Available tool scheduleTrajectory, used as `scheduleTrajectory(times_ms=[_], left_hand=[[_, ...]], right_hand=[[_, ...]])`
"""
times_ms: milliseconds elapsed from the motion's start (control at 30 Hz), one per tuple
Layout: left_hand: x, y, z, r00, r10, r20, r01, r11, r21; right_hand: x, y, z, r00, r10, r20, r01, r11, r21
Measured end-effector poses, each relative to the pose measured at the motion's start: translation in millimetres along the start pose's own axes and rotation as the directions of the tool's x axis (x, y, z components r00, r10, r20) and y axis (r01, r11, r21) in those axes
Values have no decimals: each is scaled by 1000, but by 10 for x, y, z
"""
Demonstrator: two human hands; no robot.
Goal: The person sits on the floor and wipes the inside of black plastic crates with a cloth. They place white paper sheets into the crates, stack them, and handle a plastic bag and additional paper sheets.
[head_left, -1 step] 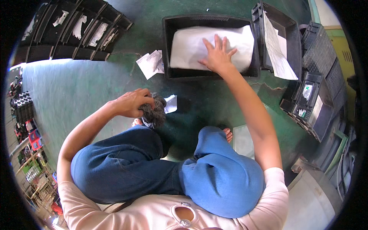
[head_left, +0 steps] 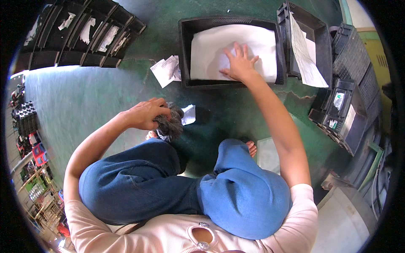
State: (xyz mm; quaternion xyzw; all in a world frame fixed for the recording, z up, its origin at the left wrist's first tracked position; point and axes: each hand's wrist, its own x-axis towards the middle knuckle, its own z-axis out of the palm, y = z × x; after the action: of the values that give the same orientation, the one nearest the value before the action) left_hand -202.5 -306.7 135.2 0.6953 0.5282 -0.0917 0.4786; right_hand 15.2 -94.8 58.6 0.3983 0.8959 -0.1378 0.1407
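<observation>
The left hand (head_left: 145, 114) has its grip closed around a dark grey rag (head_left: 170, 124), fingers curled over the top of the wad, which hangs just above the person's left knee and near a bare foot (head_left: 151, 135). The right hand (head_left: 239, 64) lies flat with its fingers spread apart, clamped on nothing, the palm pressing on a white sheet (head_left: 219, 48) that lines the bottom of a black plastic crate (head_left: 185, 50). The sheet covers almost all of the crate's floor, with the hand near its lower right part.

Just left of the crate, two small white papers (head_left: 166, 71) lie on the green floor (head_left: 84, 101), and another small white scrap (head_left: 189, 114) lies beside the rag. Right of the crate stands a second black crate (head_left: 320, 33) with a long white sheet (head_left: 306, 55) draped over its edge. More black crates (head_left: 354, 55) are stacked further to the right. At the upper left a row of black crates (head_left: 80, 38) leans together, each with a white paper inside. The person squats in blue trousers (head_left: 139, 181) and a pale pink top (head_left: 168, 236).
</observation>
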Motion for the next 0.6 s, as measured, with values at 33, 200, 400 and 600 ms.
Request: scheduleTrajectory(times_ms=[33,200,400,600], left_hand=[[6,0,0,1000,-3,16,3,1000,-12],[9,-18,42,1000,5,19,-5,1000,-4],[52,-28,64,999,34,24,-35,998,42],[43,-48,98,999,24,35,-26,998,59]], right_hand=[[57,67,94,971,32,236,-16,997,-72],[259,360,415,992,27,122,-35,997,64],[363,431,486,965,99,243,-108,994,27],[119,434,197,967,-95,238,22,956,292]])
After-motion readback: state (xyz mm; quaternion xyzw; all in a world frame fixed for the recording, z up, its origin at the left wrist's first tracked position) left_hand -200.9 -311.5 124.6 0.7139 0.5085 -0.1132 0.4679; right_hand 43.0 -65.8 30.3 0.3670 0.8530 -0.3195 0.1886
